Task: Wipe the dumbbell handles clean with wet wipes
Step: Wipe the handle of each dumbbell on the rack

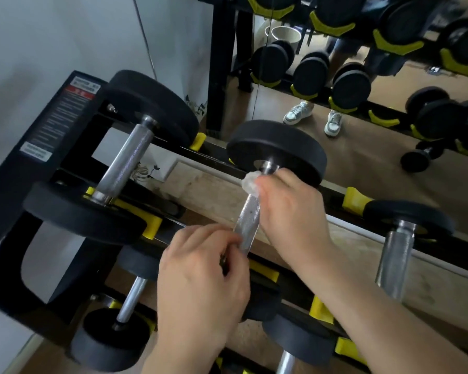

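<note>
Dumbbell (276, 152) with black plates lies across the top tier of a black rack (33, 147) with yellow cradles, between a bigger dumbbell (125, 163) on the left and another (397, 252) on the right. The left hand (203, 287) curls its fingers around the near end of its knurled handle (247, 217). The right hand (292, 211) grips a crumpled white wet wipe (250, 183) against the far end, just beside the far plate.

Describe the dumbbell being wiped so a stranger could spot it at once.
Start at the black metal rack with yellow cradles, top tier. Of its three black-headed dumbbells with knurled silver handles, take the middle dumbbell. It alone has hands on it: the left hand grips the near end and the right hand holds a crumpled white wet wipe against the far end.
</note>
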Demonstrator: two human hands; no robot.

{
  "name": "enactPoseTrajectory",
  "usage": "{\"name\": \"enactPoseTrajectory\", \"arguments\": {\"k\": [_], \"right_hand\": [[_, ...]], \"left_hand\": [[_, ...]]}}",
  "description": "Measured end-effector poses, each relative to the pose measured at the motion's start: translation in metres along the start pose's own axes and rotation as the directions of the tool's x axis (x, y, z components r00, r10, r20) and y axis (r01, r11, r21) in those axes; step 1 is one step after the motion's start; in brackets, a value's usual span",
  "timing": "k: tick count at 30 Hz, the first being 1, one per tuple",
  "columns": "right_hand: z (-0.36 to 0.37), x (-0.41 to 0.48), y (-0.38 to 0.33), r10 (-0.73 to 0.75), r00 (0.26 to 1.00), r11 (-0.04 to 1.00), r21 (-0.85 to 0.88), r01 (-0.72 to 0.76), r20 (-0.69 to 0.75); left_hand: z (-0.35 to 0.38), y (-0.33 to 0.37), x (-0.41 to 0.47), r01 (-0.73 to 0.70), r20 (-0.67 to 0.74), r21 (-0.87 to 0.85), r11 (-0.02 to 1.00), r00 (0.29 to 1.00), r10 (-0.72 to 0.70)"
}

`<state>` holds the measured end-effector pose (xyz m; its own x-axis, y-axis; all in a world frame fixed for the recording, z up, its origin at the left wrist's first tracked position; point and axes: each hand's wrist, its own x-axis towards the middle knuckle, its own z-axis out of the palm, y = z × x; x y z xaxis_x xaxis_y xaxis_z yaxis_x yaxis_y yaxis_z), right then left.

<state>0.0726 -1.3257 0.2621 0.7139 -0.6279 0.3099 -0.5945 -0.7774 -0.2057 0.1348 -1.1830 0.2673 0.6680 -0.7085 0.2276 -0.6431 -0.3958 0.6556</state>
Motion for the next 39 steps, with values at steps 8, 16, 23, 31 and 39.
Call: {"name": "enactPoseTrajectory", "arguments": {"k": [8, 16, 23, 31, 39], "right_hand": [[-0.005, -0.024, -0.004, -0.176, 0.984, 0.961, 0.222, 0.166, 0.027], [-0.008, -0.025, -0.006, -0.238, 0.969, 0.944, 0.248, 0.215, 0.068], [-0.015, -0.001, 0.008, -0.175, 0.982, 0.960, 0.234, 0.156, 0.065], [-0.019, 0.003, 0.013, -0.321, 0.932, 0.931, 0.239, 0.277, 0.170], [-0.014, 0.009, 0.010, -0.438, 0.882, 0.882, 0.276, 0.383, 0.173]], "left_hand": [[-0.020, -0.025, -0.028, 0.202, 0.281, -0.087, 0.976, 0.945, -0.170], [-0.013, -0.027, -0.031, 0.119, 0.198, -0.052, 0.992, 0.974, -0.106], [-0.013, -0.028, -0.030, 0.112, 0.180, -0.044, 0.993, 0.978, -0.103], [-0.016, -0.021, -0.030, -0.043, 0.149, -0.007, 0.999, 0.988, 0.044], [-0.009, -0.008, -0.014, -0.593, 0.325, 0.259, 0.763, 0.797, 0.509]]}}
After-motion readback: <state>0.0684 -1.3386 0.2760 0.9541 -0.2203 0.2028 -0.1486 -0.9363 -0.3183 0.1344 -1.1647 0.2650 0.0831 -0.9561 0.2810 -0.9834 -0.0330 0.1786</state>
